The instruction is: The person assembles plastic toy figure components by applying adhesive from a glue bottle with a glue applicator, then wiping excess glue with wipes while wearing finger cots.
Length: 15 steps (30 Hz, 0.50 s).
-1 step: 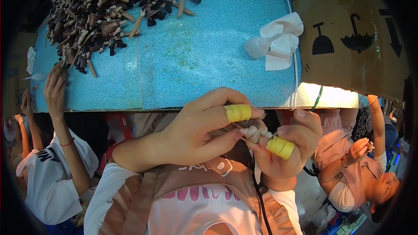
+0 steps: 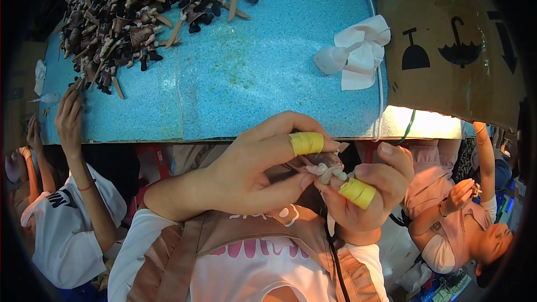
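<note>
Just past the near table edge, my left hand (image 2: 254, 170) and my right hand (image 2: 372, 193) meet around a small figurine (image 2: 325, 172) with pale, beige limbs and a brownish body. My left fingers and thumb are closed on its brown part, which they largely hide. Against its pale end my right thumb and fingers press, while the other right fingers curl above. Yellow tape wraps a finger on each hand. At the back left lies a heap of similar figurines (image 2: 140, 36), brown and dark with tan flat strips among them.
On the blue table mat (image 2: 246, 100) a white squeeze bottle (image 2: 331, 60) rests against a white cloth (image 2: 366, 50). A large cardboard box (image 2: 447, 78) stands at the right. Co-workers sit on both sides; one's hand (image 2: 70, 114) touches the heap's left edge.
The figurine has turned slightly between my fingers, and my right fingertips have shifted a little. My left hand has barely moved. The heap, bottle and cloth stay as they were.
</note>
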Available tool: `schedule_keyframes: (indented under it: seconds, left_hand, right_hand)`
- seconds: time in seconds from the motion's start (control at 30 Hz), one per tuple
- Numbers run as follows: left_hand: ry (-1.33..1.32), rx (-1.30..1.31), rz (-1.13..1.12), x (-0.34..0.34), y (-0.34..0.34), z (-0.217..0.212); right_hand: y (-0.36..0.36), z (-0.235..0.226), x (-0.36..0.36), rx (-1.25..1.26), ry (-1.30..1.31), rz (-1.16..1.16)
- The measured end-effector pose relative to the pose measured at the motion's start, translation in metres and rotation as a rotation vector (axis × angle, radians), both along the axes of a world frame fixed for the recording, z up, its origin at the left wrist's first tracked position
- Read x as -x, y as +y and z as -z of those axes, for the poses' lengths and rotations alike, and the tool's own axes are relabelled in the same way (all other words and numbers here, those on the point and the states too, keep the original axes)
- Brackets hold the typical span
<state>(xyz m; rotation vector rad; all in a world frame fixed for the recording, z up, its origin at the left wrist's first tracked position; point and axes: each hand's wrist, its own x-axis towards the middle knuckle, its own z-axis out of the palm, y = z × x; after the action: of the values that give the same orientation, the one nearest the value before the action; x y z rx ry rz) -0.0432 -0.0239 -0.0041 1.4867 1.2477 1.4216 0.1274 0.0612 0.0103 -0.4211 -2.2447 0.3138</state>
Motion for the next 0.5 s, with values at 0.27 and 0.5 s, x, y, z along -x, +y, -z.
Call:
schedule_keyframes:
  seconds: [0.27,0.5]
  left_hand:
    - [0.004,0.012,-0.005,0.002,0.001,0.001]
    - [0.099,-0.02,-0.097,-0.003,0.0,0.003]
  right_hand:
    - [0.002,0.011,0.006,0.489,0.168,-0.164]
    - [0.01,0.003,0.008,0.43,-0.076,-0.123]
